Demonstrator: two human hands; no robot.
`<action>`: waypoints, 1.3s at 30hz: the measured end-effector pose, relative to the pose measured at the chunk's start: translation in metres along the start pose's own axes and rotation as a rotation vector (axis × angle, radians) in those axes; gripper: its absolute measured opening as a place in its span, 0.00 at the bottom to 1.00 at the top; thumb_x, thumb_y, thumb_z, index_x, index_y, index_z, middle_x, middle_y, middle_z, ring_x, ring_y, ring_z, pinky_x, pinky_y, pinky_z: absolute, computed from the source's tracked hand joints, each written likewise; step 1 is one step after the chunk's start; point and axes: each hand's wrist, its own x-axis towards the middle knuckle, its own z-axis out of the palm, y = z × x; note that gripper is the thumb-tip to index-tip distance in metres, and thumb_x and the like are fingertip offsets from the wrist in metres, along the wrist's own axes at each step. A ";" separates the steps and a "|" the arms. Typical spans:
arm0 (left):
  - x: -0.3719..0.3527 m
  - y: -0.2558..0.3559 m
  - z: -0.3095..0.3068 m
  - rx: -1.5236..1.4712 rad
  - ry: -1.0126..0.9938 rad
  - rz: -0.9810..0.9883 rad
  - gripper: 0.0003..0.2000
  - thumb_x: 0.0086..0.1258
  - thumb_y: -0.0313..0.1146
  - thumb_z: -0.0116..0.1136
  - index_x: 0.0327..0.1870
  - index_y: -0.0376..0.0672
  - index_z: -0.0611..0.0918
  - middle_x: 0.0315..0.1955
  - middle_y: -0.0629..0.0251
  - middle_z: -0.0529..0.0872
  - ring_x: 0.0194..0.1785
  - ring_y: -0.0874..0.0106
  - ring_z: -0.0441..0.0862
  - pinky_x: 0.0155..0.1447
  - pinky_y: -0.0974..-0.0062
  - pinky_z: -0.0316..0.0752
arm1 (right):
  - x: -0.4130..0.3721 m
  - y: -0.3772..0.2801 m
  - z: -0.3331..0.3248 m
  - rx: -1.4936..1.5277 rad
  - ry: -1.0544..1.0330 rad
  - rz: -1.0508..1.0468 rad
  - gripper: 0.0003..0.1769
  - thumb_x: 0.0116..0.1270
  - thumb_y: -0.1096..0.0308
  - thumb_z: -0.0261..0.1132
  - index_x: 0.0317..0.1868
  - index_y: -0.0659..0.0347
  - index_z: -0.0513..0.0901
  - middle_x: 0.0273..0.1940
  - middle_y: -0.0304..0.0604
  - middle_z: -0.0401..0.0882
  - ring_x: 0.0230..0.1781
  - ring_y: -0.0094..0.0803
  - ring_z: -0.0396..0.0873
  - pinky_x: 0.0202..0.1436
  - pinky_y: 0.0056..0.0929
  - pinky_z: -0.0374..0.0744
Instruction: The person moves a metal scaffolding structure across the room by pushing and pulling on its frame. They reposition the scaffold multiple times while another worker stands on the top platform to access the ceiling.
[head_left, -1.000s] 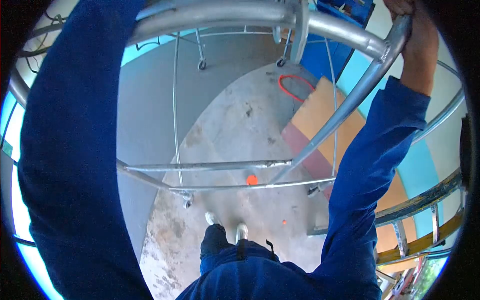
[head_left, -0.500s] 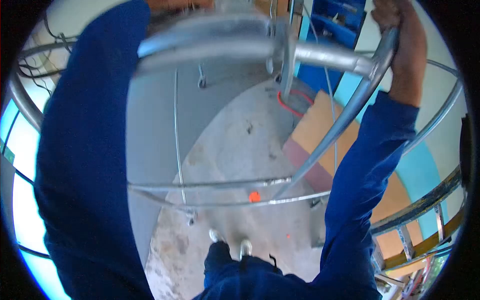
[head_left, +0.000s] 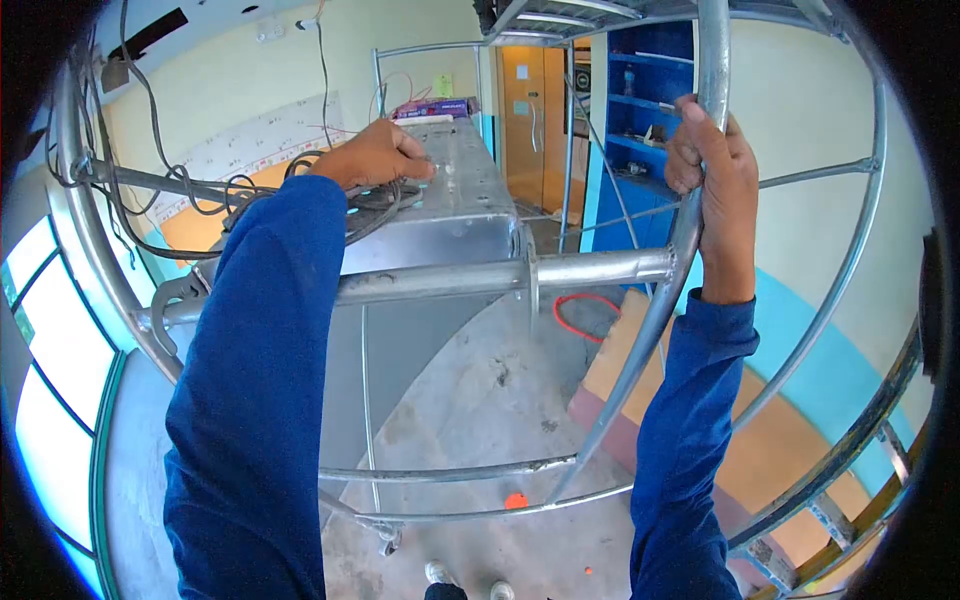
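My right hand (head_left: 715,165) is wrapped around an upright metal scaffold pole (head_left: 655,305), with the thumb along its front. My left hand (head_left: 368,157) is over the metal scaffold platform (head_left: 465,195). Its fingers are curled together near the surface, and what they hold, if anything, is hidden. Black cables (head_left: 385,212) lie in loops beneath and beside that wrist. A horizontal scaffold tube (head_left: 430,283) crosses in front of the platform, below both hands.
Lower frame bars (head_left: 450,473) cross near my feet, with a caster (head_left: 390,542) beyond. An orange disc (head_left: 515,501) and a red hose loop (head_left: 575,330) lie on the floor. Blue shelves (head_left: 640,130) stand behind; a ladder (head_left: 850,480) is at right.
The view has tilted up, bringing the platform and my left hand into sight. My right hand is still on the scaffold pole.
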 end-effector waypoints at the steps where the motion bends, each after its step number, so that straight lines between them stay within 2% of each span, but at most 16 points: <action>1: 0.000 0.000 0.001 0.007 0.006 0.000 0.16 0.60 0.42 0.71 0.40 0.38 0.89 0.34 0.61 0.89 0.40 0.70 0.81 0.49 0.70 0.75 | 0.000 0.000 0.000 -0.007 0.002 0.008 0.13 0.68 0.59 0.67 0.37 0.56 0.73 0.21 0.28 0.64 0.18 0.13 0.61 0.20 0.15 0.63; 3: 0.003 -0.004 0.001 0.004 0.008 0.019 0.15 0.60 0.42 0.71 0.40 0.39 0.89 0.33 0.62 0.89 0.38 0.72 0.81 0.47 0.71 0.76 | 0.001 0.000 -0.001 -0.019 0.005 0.022 0.13 0.69 0.59 0.67 0.37 0.57 0.74 0.20 0.27 0.64 0.17 0.13 0.61 0.20 0.14 0.63; 6: 0.007 -0.012 0.001 0.019 -0.030 0.060 0.16 0.56 0.40 0.73 0.40 0.36 0.89 0.31 0.58 0.89 0.36 0.71 0.83 0.46 0.71 0.77 | -0.002 -0.005 0.004 -0.065 0.055 0.029 0.13 0.69 0.59 0.66 0.39 0.58 0.75 0.20 0.27 0.65 0.17 0.14 0.63 0.20 0.15 0.64; 8: 0.012 -0.019 0.003 0.003 -0.031 0.113 0.15 0.56 0.39 0.73 0.38 0.37 0.89 0.29 0.59 0.89 0.33 0.72 0.83 0.43 0.71 0.78 | -0.004 -0.007 0.004 -0.196 0.112 0.031 0.14 0.69 0.59 0.66 0.44 0.60 0.77 0.20 0.26 0.67 0.17 0.14 0.65 0.20 0.16 0.65; 10: 0.006 -0.013 0.006 -0.110 0.013 0.078 0.15 0.55 0.38 0.73 0.36 0.35 0.89 0.30 0.60 0.89 0.34 0.72 0.83 0.42 0.70 0.77 | -0.003 -0.008 0.004 -0.099 0.078 0.046 0.14 0.70 0.59 0.65 0.45 0.60 0.78 0.21 0.26 0.68 0.17 0.14 0.65 0.20 0.17 0.64; 12: 0.006 -0.012 0.005 -0.049 -0.024 0.068 0.14 0.59 0.38 0.71 0.38 0.35 0.88 0.31 0.63 0.89 0.35 0.75 0.81 0.43 0.73 0.75 | 0.000 -0.003 0.000 -0.136 0.062 0.014 0.13 0.70 0.60 0.65 0.44 0.60 0.77 0.21 0.27 0.67 0.17 0.14 0.65 0.19 0.17 0.64; 13: 0.005 -0.010 0.004 -0.047 -0.024 0.056 0.15 0.59 0.38 0.71 0.39 0.35 0.88 0.32 0.62 0.89 0.36 0.75 0.81 0.44 0.73 0.76 | -0.002 -0.005 0.000 -0.055 0.048 0.066 0.12 0.71 0.60 0.64 0.44 0.60 0.76 0.21 0.28 0.67 0.17 0.14 0.64 0.19 0.17 0.63; 22: 0.000 -0.001 0.005 -0.071 -0.031 -0.043 0.16 0.59 0.39 0.72 0.42 0.36 0.88 0.35 0.60 0.89 0.40 0.71 0.82 0.48 0.71 0.75 | -0.002 -0.006 0.000 0.017 0.003 0.039 0.14 0.70 0.59 0.65 0.44 0.60 0.75 0.21 0.28 0.67 0.16 0.14 0.64 0.19 0.17 0.64; 39: 0.001 -0.005 0.005 -0.015 -0.037 0.004 0.17 0.60 0.40 0.71 0.44 0.38 0.88 0.38 0.59 0.90 0.42 0.70 0.83 0.51 0.71 0.75 | -0.003 -0.006 0.001 0.024 0.015 0.061 0.15 0.71 0.60 0.65 0.47 0.62 0.76 0.21 0.28 0.66 0.16 0.13 0.63 0.19 0.16 0.63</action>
